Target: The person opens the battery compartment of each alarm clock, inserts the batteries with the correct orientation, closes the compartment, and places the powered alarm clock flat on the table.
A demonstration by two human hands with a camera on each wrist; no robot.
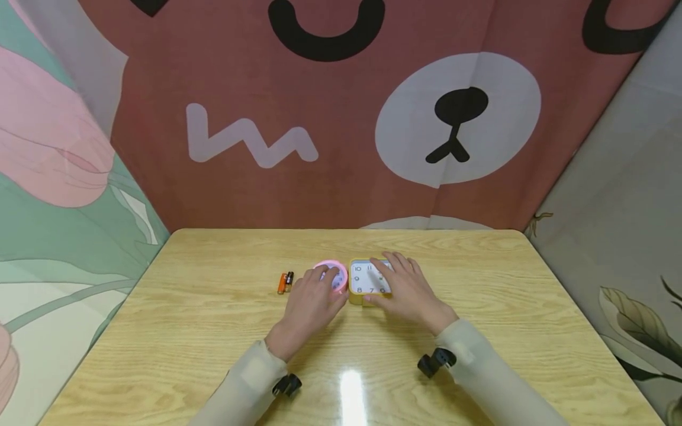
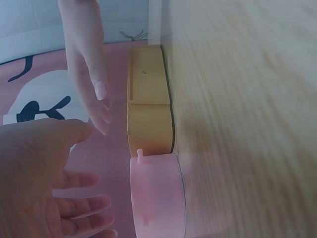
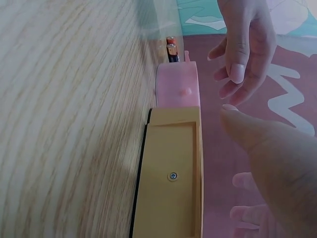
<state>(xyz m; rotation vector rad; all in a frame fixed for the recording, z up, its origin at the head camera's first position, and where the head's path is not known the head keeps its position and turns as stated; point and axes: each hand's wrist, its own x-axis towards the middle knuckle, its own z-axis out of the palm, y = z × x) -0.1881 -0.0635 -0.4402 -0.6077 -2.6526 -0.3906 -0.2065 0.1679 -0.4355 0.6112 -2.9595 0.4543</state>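
A round pink clock (image 1: pixel 343 276) and a yellow square-cornered clock (image 1: pixel 367 278) lie side by side on the table, faces up. My left hand (image 1: pixel 309 303) hovers over the pink clock, its fingers relaxed and covering part of the dial. Over the right part of the yellow clock is my right hand (image 1: pixel 409 291), fingers spread loosely. Both wrist views show space between the hands and the clocks. The yellow clock's side (image 3: pixel 171 163) has a small screw in it, and a small peg sticks out from the pink clock's side (image 2: pixel 158 198).
Left of the pink clock lie an orange battery (image 1: pixel 281 284) and a black-and-orange battery (image 1: pixel 289 281), side by side. The wooden table (image 1: pixel 479 266) ends at a printed cloth (image 1: pixel 256 195) behind, with more patterned cloth on both sides.
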